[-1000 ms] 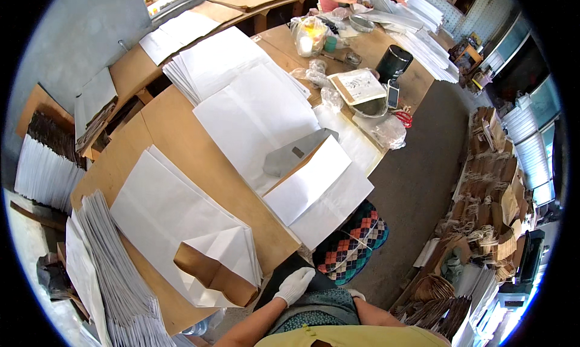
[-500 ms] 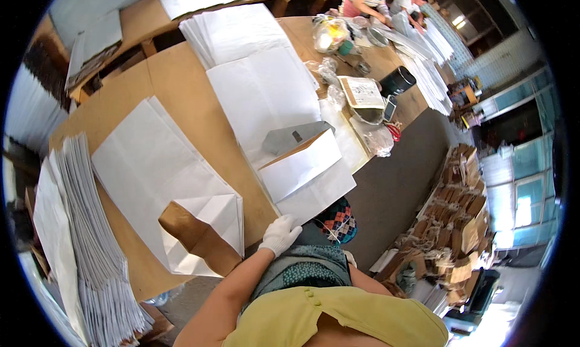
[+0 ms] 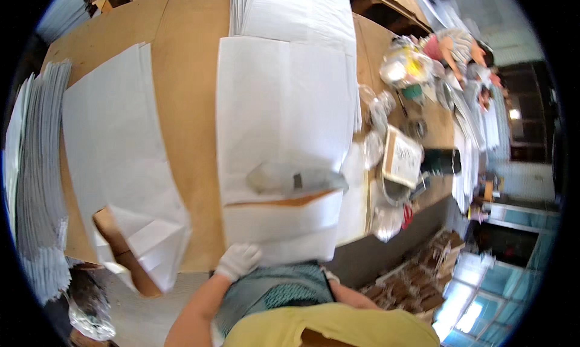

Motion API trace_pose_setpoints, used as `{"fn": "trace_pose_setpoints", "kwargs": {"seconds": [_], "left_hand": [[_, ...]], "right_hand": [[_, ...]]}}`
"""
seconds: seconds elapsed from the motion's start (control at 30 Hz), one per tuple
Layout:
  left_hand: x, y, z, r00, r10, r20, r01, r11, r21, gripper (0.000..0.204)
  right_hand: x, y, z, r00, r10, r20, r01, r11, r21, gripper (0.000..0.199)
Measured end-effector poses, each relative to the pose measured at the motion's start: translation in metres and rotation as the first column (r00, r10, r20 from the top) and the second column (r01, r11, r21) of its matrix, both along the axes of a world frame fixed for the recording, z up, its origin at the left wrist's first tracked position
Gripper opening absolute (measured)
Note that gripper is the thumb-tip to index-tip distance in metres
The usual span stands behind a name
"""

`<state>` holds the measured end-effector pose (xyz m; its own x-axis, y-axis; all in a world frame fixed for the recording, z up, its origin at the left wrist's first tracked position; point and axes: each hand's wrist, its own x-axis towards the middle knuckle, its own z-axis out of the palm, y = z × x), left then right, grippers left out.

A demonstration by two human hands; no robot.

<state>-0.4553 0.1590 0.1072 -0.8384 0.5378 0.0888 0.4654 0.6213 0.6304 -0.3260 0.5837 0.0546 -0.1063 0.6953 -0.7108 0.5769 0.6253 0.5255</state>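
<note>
In front of me a large white paper bag (image 3: pixel 278 99) lies lengthwise on the table, its brown-lined mouth partly spread near my body. A translucent grey strip with a small dark patch (image 3: pixel 272 179) lies across it just beyond the opening. At the bag's near left corner rests my left hand (image 3: pixel 240 261) in a white glove; blur hides whether its fingers pinch the paper. My right hand (image 3: pixel 330 276), also gloved, shows only as a sliver beside my waist, its fingers hidden. Another white bag (image 3: pixel 118 123) lies to the left, its brown inside showing at the near end.
A tall stack of folded white bags (image 3: pixel 39 178) lines the left side. More white bags (image 3: pixel 296 12) lie beyond. To the right are a box with a pale lid (image 3: pixel 403 157), a dark cylinder (image 3: pixel 440 161), plastic wraps and a tape roll (image 3: pixel 417 128). A person (image 3: pixel 459 48) works at the far right.
My view has turned to the right, so the bag now lies straight ahead of me. My left hand stays by its near left corner, and the right glove shows slightly more.
</note>
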Motion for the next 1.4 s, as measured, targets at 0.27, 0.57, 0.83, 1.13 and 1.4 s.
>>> {"fn": "trace_pose_setpoints", "kwargs": {"seconds": [0.27,0.57,0.83,1.13,1.4], "left_hand": [[0.006,0.008,0.004,0.990,-0.036,0.135,0.063,0.977,-0.203,0.020],[0.002,0.012,-0.009,0.984,-0.071,0.164,0.099,0.980,-0.174,0.025],[0.005,0.015,-0.013,0.997,-0.031,0.070,0.043,0.982,-0.185,0.021],[0.013,0.016,-0.010,0.999,-0.012,-0.039,0.005,0.986,-0.168,0.027],[0.028,0.023,-0.016,0.925,0.114,-0.363,-0.191,0.964,-0.184,0.027]], "right_hand": [[-0.089,0.112,-0.033,0.992,0.126,-0.009,-0.126,0.984,-0.124,0.051],[-0.145,0.128,-0.079,0.972,0.231,-0.053,-0.236,0.960,-0.149,0.051],[-0.142,0.118,-0.097,0.947,0.315,-0.065,-0.321,0.934,-0.158,0.050],[-0.081,0.119,-0.140,0.883,0.427,-0.195,-0.456,0.880,-0.134,0.050],[-0.049,0.119,-0.191,0.728,0.534,-0.429,-0.611,0.789,-0.055,0.050]]}}
